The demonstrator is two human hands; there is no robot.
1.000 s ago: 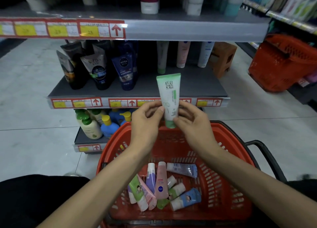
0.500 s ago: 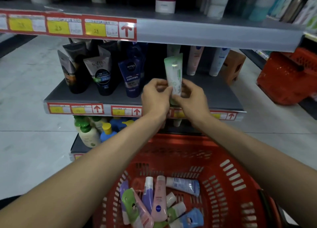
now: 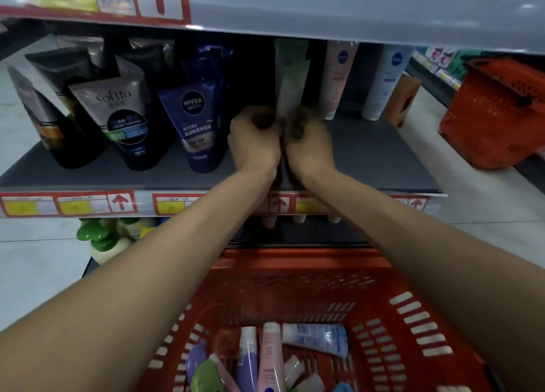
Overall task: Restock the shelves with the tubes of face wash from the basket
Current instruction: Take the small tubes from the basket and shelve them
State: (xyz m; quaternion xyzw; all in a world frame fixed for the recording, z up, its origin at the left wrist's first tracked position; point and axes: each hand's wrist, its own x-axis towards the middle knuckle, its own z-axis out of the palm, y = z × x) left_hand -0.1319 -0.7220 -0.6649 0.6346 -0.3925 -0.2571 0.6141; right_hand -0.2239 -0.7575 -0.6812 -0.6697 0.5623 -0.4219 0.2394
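On the middle shelf [image 3: 383, 161]: I see the green tube [image 3: 290, 94] upright between a dark blue tube [image 3: 199, 120] and a pink tube [image 3: 339, 76], all somewhat blurred.
Grip, left side: the left hand [image 3: 253, 139] curls round the green tube's lower part.
Grip, right side: the right hand [image 3: 308, 144] clasps the same tube, touching the left hand.
Hidden: the cap end sits behind the fingers, so I cannot tell whether it rests on the shelf.
Below the arms: the basket [image 3: 413, 318], cut off at the bottom edge, holds more tubes [image 3: 271, 359] lying loose.

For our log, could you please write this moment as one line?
left hand, right hand | hold green tube | upright at shelf
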